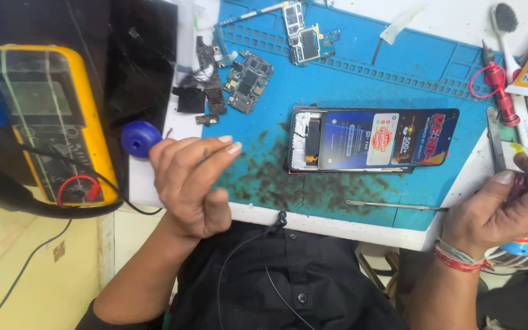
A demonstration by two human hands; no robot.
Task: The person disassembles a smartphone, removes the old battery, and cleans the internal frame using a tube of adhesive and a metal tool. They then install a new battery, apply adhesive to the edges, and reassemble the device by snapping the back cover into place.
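Head view: two hands (194, 183) (505, 208), one opened phone (371, 139), three circuit boards (249, 82).

The opened phone (374, 139) is lying on the mat (398, 67) covering the bench (313, 221), with the circuit boards (249, 79) sitting behind and to its left, the metal pry tool (392, 206) lying just before it, the multimeter (50, 122) resting well to its left, and the brush (507, 30) lying behind it to the right.

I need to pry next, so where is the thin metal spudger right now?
In the head view the thin metal spudger lies flat near the front edge of the blue mat, just below the opened phone and left of the right hand.
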